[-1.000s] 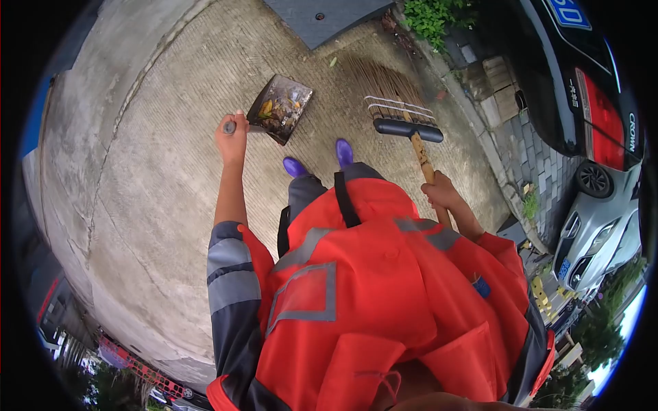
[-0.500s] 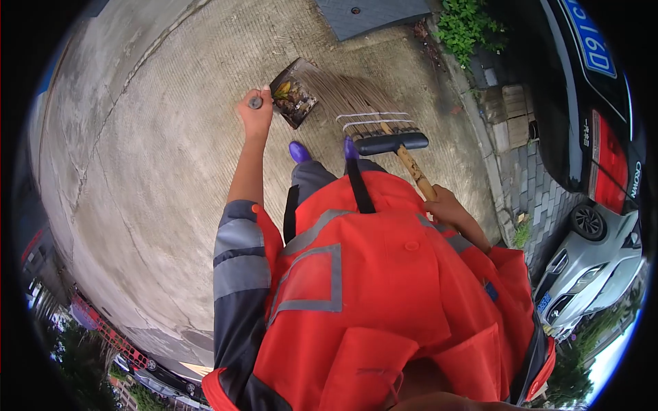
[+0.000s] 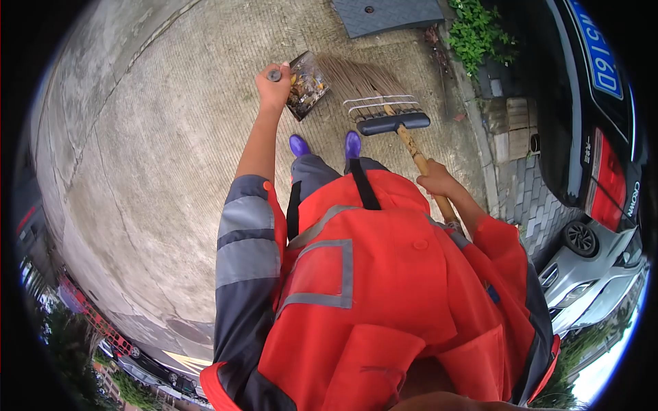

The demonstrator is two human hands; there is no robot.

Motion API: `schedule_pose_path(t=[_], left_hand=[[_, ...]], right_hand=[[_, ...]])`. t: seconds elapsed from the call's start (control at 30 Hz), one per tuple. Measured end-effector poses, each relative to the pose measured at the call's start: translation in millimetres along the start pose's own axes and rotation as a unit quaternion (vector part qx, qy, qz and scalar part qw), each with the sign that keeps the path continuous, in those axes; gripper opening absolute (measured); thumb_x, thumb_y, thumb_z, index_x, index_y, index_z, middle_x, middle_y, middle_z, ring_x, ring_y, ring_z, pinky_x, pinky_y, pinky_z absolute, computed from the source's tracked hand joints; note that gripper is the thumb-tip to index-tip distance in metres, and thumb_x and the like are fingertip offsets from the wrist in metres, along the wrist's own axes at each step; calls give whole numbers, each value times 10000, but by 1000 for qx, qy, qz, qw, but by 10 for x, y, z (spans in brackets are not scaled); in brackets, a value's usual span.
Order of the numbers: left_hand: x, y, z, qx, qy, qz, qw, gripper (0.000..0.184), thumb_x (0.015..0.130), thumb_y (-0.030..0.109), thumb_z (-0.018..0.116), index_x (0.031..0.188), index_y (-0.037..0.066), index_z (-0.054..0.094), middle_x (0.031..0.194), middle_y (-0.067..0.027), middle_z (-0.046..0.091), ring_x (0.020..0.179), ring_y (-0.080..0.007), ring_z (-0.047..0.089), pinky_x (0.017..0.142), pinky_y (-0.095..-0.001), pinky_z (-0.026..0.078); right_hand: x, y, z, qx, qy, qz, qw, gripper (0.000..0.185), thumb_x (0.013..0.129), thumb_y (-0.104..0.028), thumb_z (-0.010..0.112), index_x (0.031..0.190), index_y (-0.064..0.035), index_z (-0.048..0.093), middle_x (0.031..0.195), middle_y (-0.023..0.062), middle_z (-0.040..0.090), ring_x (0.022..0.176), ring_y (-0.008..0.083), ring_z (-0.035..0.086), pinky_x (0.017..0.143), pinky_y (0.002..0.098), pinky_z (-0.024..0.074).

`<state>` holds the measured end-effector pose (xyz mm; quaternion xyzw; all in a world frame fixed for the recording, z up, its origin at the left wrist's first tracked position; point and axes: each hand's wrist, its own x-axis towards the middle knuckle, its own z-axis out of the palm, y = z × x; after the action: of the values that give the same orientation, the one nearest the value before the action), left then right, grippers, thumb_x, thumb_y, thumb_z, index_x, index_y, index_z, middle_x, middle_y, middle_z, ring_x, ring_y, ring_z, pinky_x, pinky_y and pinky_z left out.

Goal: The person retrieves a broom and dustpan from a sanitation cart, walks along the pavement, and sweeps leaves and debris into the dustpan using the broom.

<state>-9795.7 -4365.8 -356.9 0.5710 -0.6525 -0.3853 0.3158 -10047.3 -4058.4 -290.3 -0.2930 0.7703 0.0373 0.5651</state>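
My left hand (image 3: pixel 273 87) is closed round the upright handle of a dustpan (image 3: pixel 308 88), which holds leaves and dirt at the ground just beyond it. On the right, my right hand (image 3: pixel 439 181) grips the wooden handle of a broom (image 3: pixel 393 124). Long thin bristles, bound by two white cords, fan from its dark head toward the dustpan. Their tips lie close to the pan's right edge; whether they touch is unclear. Below the pan and broom head, purple shoes (image 3: pixel 299 145) show on the concrete.
A grey ramp plate (image 3: pixel 387 15) lies at the top, with a green plant (image 3: pixel 476 38) right of it. A kerb (image 3: pixel 483 151) and paving run down the right, beside a black car (image 3: pixel 606 175) and a silver car (image 3: pixel 593 274). Ribbed concrete (image 3: pixel 157 151) spreads left.
My left hand and the dustpan have moved right in view. The broom has shifted left, its bristles now near the pan. Both hands keep their grips, and the surroundings have shifted in view.
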Motion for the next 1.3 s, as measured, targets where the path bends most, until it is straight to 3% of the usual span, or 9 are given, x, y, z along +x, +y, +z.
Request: schedule_pose_path(t=[0.13,0.2,0.43,0.5,0.8,0.93,0.97,1.07,1.3], left_hand=[[64,-232,-52,-59,-33,-48,997,317,758,128,608,516,11,441,467,-36,430,455,-93,351,434,-280,322],[24,-93,-118,-47,-27,-54,997,319,769,121,602,514,19,440,484,-27,467,451,-81,391,435,-263,338],[37,11,-183,-105,-56,-103,988,325,824,149,564,554,10,450,534,-40,497,479,-84,464,440,-228,416],[23,30,-243,-118,-78,-109,984,312,829,154,560,579,3,451,572,-48,507,504,-86,473,466,-232,452],[1,95,-288,-126,-76,-130,981,299,833,166,553,609,-6,455,616,-56,505,566,-92,487,529,-237,494],[0,84,-253,-129,-74,-130,980,297,834,164,550,611,-8,456,615,-58,505,567,-93,488,530,-241,495],[-12,57,-245,-126,-77,-123,981,294,834,161,547,611,-8,456,616,-60,507,565,-93,487,529,-242,494],[-42,54,-265,-114,-83,-119,983,294,835,157,545,608,-5,453,617,-64,510,563,-96,490,528,-245,494],[-19,119,-231,-109,-89,-133,981,311,839,163,543,597,3,434,629,-70,517,577,-106,507,539,-248,503]], right_hand=[[-522,99,-69,32,-81,28,996,377,654,-178,573,916,69,463,786,219,572,616,292,595,549,357,485],[-617,308,81,37,-48,-9,998,294,673,-144,555,892,22,451,696,142,549,478,188,540,422,317,442],[-806,777,416,64,97,-4,993,271,666,-181,557,840,2,458,645,99,519,525,150,532,416,307,419],[-985,705,286,275,19,155,949,252,664,-182,536,802,18,468,623,109,525,502,188,524,458,321,440],[-1093,1858,525,568,98,255,777,100,692,-112,525,670,-40,459,489,17,411,388,113,399,360,250,357],[-730,2654,709,638,102,265,716,122,665,-108,530,587,-51,457,486,38,447,367,142,425,344,271,366],[-690,2645,645,636,101,263,718,122,665,-108,530,587,-51,457,486,38,447,367,142,425,344,271,366],[-671,2375,515,489,93,265,826,108,655,-108,529,609,-27,475,504,52,473,391,159,462,379,295,395],[-710,1491,425,459,83,186,865,129,650,-110,539,686,-3,477,518,57,474,403,147,461,370,287,392]])
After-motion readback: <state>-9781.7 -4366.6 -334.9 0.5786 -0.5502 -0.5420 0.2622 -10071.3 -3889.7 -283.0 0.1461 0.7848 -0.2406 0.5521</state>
